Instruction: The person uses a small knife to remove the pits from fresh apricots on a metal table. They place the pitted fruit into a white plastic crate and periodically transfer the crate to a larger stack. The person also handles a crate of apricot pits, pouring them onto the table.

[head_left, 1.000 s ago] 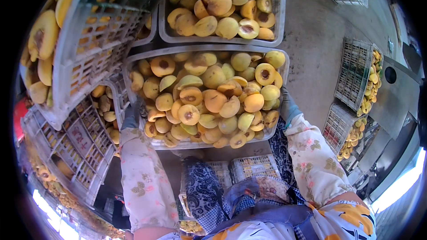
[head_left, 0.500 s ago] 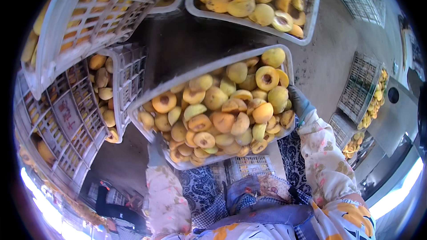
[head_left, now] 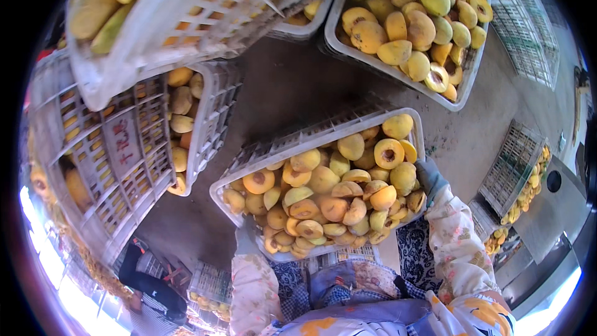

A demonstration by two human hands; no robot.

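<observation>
Head view shows you holding a white crate (head_left: 273,149) full of cut yellow fruit halves (head_left: 329,196), lifted up in front of you and tipped a little; your left hand (head_left: 244,241) is in a grey glove and grips the near left corner of the crate; your right hand (head_left: 430,177) is in a grey glove too and grips the right end, with its fingers closed on the rim; both sleeves have small flowers on them; the crate sits in the air over the grey floor (head_left: 292,90), with no desk under it; above it is a second full crate (head_left: 463,87) of the same fruit, well apart from yours; on your left a tall stack of white crates (head_left: 112,149) stands near, with fruit showing through the holes; it looks like you are in the carrying step, with the load up and not yet set down; the next move needs you to hold both ends tight and level, because the fruit is piled above the rim and could roll off the low side.
</observation>
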